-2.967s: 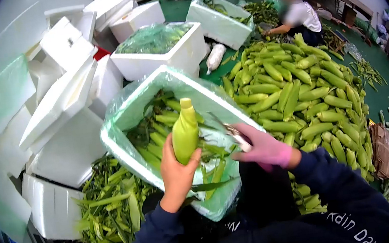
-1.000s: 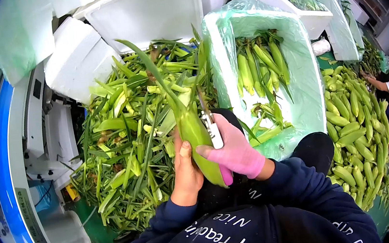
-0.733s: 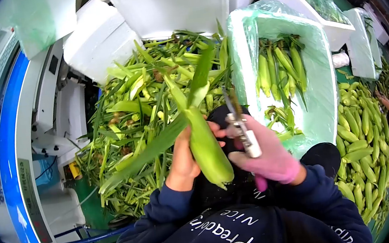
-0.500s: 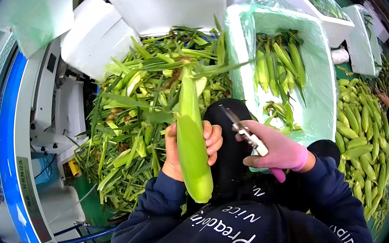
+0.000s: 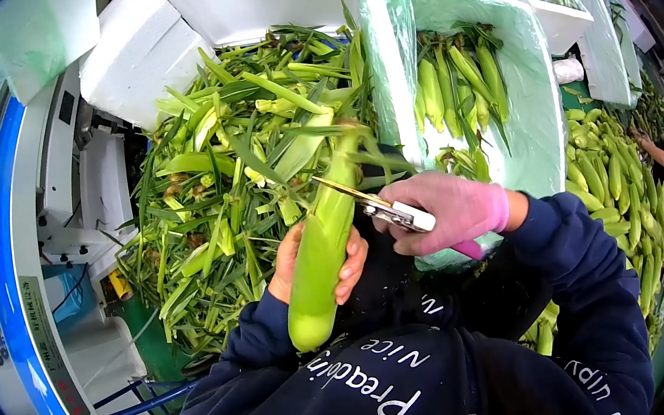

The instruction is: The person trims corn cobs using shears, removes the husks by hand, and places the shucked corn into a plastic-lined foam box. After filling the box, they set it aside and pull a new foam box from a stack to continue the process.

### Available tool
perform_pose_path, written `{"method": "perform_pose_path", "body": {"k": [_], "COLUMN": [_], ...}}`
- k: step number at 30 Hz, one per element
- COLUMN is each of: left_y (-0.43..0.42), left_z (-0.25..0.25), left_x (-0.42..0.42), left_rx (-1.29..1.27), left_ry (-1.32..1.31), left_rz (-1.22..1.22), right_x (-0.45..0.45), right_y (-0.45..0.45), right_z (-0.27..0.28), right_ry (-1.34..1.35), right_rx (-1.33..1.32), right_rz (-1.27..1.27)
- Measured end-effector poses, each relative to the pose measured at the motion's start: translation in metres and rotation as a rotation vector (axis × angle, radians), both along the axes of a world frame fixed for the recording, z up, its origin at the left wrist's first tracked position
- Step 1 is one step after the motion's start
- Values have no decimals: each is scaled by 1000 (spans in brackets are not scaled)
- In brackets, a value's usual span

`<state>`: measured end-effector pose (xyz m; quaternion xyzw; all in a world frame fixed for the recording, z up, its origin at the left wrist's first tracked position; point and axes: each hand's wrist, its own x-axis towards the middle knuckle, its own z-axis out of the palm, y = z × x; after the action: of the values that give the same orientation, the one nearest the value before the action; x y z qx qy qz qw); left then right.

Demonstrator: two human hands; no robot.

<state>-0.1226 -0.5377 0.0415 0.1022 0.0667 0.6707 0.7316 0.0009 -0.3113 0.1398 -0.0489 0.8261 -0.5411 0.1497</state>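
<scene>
My left hand is bare and wrapped round an ear of corn in its green husk. The ear tilts, its rounded stem end toward my chest and its leafy, silky end pointing away. My right hand, in a pink glove, grips a knife with a silver and white handle. The knife's narrow blade lies across the upper part of the ear, at the husk. Whether it has cut in, I cannot tell. Behind the ear spreads a heap of stripped husks and leaves.
Right of the heap, a foam box lined with green plastic holds several ears. More unhusked corn is piled at far right, near another person's arm. A white foam block lies behind; a blue-and-white machine stands left.
My right hand has brought the knife left and up onto the ear. The ear has tilted, its stem end swinging left and its leafy end right. The whole view has shifted slightly.
</scene>
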Motion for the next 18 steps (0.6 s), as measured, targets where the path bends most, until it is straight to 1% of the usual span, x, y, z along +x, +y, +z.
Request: {"method": "perform_pose_path", "body": {"k": [1, 2, 3, 4, 5, 6, 7, 8, 9, 10, 12, 14, 15, 18], "left_y": [-1, -3, -4, -3, -3, -2, -1, -1, 0, 2, 5, 10, 9, 6], "left_z": [8, 17, 24, 24, 24, 25, 26, 30, 34, 39, 49, 54, 50, 51], "left_x": [-2, -3, -7, -11, -14, -18, -19, -22, -23, -24, -19, -11, -10, -4], "left_rx": [-23, -48, -35, -75, -117, -162, -211, -272, -330, -387, -443, -496, -493, -540], "left_ry": [74, 147, 149, 224, 300, 374, 361, 419, 477, 534, 639, 740, 643, 811], "left_rz": [62, 126, 171, 249, 326, 399, 456, 491, 521, 546, 521, 496, 466, 468], "right_x": [2, 3, 3, 2, 5, 4, 3, 5, 6, 6, 3, -6, -9, -15], "right_y": [-5, -5, -6, -7, -8, -13, -18, -23, -29, -30, -38, -36, -35, -26], "right_z": [-10, -10, -17, -21, -21, -13, -5, -17, -18, -20, -16, -18, -14, -13], "right_ry": [-53, -107, -42, 26, -57, 29, 108, 376, 390, 338, 431, 528, 548, 519], "right_rx": [-186, -267, -231, -193, -156, 9, 181, 352, 355, 426, 470, 574, 724, 930], "right_rz": [-110, -187, -267, -343, -426, -432, -448, -432, -462, -416, -489, -512, -485, -354]}}
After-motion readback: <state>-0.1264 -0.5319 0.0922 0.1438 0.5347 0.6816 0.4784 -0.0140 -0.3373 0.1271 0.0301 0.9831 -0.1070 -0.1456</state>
